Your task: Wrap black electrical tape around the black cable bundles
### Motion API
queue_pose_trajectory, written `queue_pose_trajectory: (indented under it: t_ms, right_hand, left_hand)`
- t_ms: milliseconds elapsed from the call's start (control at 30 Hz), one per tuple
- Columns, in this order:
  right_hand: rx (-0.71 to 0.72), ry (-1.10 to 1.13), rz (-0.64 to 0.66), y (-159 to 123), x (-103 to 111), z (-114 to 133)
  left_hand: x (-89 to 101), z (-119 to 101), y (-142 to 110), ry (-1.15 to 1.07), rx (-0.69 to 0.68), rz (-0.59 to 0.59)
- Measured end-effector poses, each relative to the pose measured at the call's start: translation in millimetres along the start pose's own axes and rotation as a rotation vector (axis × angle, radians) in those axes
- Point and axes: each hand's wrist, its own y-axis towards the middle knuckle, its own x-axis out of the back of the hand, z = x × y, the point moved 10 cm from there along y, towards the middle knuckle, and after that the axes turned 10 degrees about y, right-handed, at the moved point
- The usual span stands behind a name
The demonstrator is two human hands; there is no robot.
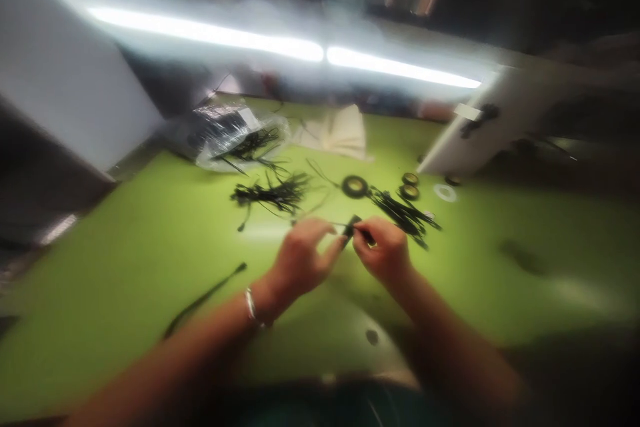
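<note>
Over the middle of the green table, my left hand [303, 257] and my right hand [384, 245] meet at a small black strip-like piece [352, 228]. My left thumb presses against its lower end, with the other fingers curled around. On the other side, my right thumb and index finger pinch its edge. A thin dark cable seems to run into it from the left, though blur hides the detail. Just beyond my hands lie a roll of black tape [355, 187] and a bundle of black cables [403, 212]. Another black cable bundle [273, 193] rests past my left hand.
A clear plastic bag [235, 133] with black cables lies at the back left, beside pale papers [345, 132]. Smaller tape rolls [410, 185] and a white ring [445, 193] sit right of centre. A single black cable [205, 297] lies near my left forearm. White panels [470, 127] flank the table.
</note>
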Motion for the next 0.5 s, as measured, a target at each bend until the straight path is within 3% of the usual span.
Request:
queue_pose_trajectory:
  t_ms: [100,267,400,500]
  right_hand:
    - [-0.037,0.041,-0.027,0,2,1]
    - [-0.248,0.265,-0.039,-3,-2,-13]
    - [-0.367,0.443,0.036,-3,-14,-17]
    - [-0.412,0.535,0.075,-4,-21,-18]
  left_hand:
    - [-26.4,15,-7,-0.157,0.181,0.096]
    - [-54.7,33,-14,-0.702,0.480,0.237]
    - [-67.3,31,-17,-0.955,0.539,0.437]
    - [-64.1,34,-15,-0.941,0.535,0.431]
